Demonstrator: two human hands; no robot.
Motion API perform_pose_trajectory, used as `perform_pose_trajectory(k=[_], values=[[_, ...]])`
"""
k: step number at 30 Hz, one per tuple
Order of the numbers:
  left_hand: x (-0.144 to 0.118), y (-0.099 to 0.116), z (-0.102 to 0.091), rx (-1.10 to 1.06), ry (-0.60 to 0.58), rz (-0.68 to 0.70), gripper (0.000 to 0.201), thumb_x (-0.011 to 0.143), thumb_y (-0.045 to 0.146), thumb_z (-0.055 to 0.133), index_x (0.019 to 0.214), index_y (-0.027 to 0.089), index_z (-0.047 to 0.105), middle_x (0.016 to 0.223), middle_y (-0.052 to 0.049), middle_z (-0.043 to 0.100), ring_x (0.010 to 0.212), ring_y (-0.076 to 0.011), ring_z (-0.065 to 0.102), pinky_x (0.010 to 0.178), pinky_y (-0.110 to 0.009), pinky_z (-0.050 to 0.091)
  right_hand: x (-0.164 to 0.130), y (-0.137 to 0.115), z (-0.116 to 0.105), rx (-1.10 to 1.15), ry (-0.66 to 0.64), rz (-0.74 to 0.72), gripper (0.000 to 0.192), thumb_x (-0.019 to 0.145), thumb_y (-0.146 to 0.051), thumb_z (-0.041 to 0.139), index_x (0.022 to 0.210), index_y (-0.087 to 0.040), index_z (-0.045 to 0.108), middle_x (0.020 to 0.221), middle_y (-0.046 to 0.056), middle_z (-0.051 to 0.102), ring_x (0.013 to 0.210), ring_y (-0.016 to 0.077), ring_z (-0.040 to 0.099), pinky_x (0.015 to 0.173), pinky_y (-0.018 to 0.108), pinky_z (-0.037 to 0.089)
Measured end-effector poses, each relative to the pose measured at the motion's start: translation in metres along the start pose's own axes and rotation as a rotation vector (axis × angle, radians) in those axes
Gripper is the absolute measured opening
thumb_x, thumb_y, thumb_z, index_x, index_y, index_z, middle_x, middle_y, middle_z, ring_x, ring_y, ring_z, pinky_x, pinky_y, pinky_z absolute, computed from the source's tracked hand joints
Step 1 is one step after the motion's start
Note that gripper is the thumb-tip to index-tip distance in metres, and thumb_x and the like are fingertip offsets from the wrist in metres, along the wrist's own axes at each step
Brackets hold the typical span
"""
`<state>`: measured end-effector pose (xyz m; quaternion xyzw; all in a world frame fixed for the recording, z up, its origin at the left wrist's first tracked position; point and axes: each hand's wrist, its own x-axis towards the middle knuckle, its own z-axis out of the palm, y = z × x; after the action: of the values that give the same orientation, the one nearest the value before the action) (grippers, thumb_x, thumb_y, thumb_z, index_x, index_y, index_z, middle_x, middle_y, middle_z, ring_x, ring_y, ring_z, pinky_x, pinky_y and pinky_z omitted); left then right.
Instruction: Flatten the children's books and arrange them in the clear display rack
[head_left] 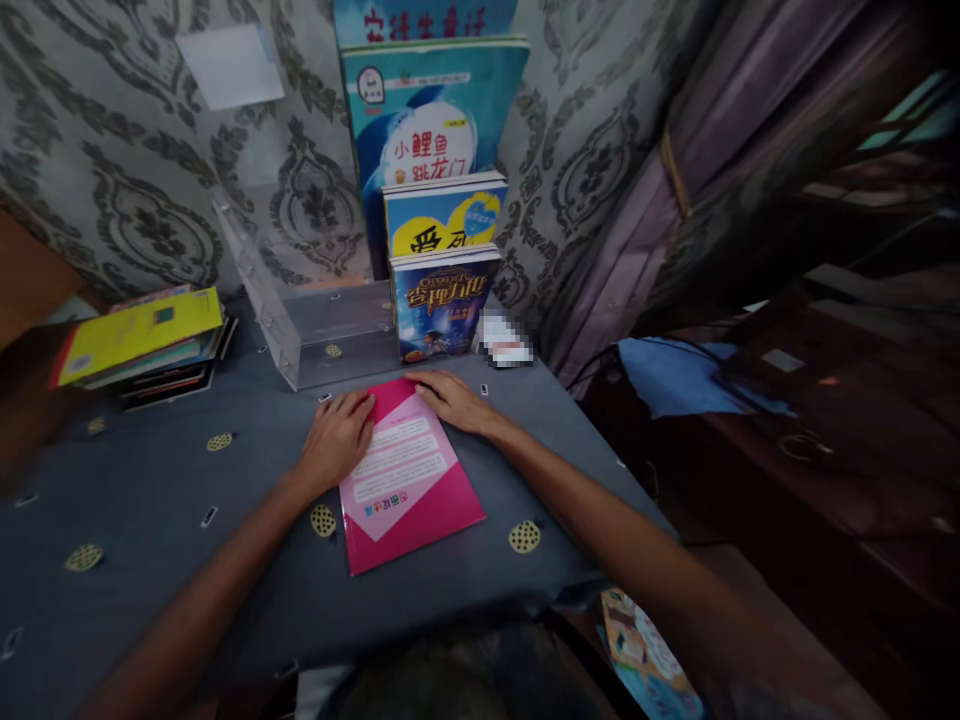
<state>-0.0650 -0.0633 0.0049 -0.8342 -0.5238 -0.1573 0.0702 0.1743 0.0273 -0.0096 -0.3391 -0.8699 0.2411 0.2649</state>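
Observation:
A pink book lies flat on the cloth-covered table, its printed text upside down to me. My left hand is closed on its far left edge, with the fingers bent over the cover. At the far right corner, my right hand grips the book with its fingers over the top edge; its thumb is hard to make out. Just beyond the book stands a clear acrylic rack. A dark blue book stands upright in its right part, with a yellow-and-blue book and taller teal book behind it.
A stack of books with a yellow one on top lies at the left. A small white item, partly blurred out, sits right of the rack. Patterned wallpaper backs the table. A blue cloth lies beyond the table's right edge.

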Motion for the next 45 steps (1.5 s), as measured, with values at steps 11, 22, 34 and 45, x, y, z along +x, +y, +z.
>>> perform_pose_trajectory(k=[11, 22, 34, 45], values=[[0.044, 0.018, 0.015, -0.107, -0.094, 0.132, 0.042, 0.102, 0.028, 0.039, 0.139, 0.017, 0.057, 0.139, -0.014, 0.059, 0.124, -0.0295, 0.054, 0.102, -0.049, 0.042, 0.002, 0.013, -0.002, 0.108, -0.02, 0.001, 0.045, 0.107, -0.038, 0.034, 0.144, -0.022, 0.054, 0.147, 0.01, 0.059, 0.137, 0.0222, 0.053, 0.117, 0.048, 0.039], [0.03, 0.049, 0.01, -0.217, -0.125, 0.285, 0.042, 0.102, 0.019, 0.038, 0.138, 0.02, 0.059, 0.131, -0.012, 0.063, 0.124, -0.0271, 0.054, 0.104, -0.048, 0.042, 0.005, 0.008, -0.002, 0.03, -0.027, -0.001, 0.043, 0.107, -0.032, 0.035, 0.143, -0.017, 0.053, 0.145, 0.011, 0.06, 0.136, 0.0207, 0.055, 0.116, 0.042, 0.04], [0.006, 0.077, -0.007, -0.241, -0.187, 0.404, 0.041, 0.1, 0.019, 0.042, 0.137, 0.018, 0.06, 0.14, -0.015, 0.059, 0.126, -0.029, 0.054, 0.106, -0.051, 0.044, 0.004, 0.0, -0.002, 0.009, -0.013, 0.021, 0.04, 0.105, -0.026, 0.043, 0.141, -0.014, 0.056, 0.141, 0.011, 0.064, 0.132, 0.0221, 0.058, 0.114, 0.042, 0.042], [-0.02, 0.095, -0.018, -0.306, -0.333, 0.465, 0.054, 0.096, 0.01, 0.046, 0.145, 0.032, 0.051, 0.152, -0.009, 0.05, 0.142, -0.0279, 0.042, 0.117, -0.064, 0.032, 0.001, -0.003, -0.004, 0.014, -0.011, 0.017, 0.039, 0.104, -0.024, 0.045, 0.14, -0.016, 0.056, 0.14, 0.011, 0.064, 0.131, 0.0227, 0.058, 0.114, 0.043, 0.042]])
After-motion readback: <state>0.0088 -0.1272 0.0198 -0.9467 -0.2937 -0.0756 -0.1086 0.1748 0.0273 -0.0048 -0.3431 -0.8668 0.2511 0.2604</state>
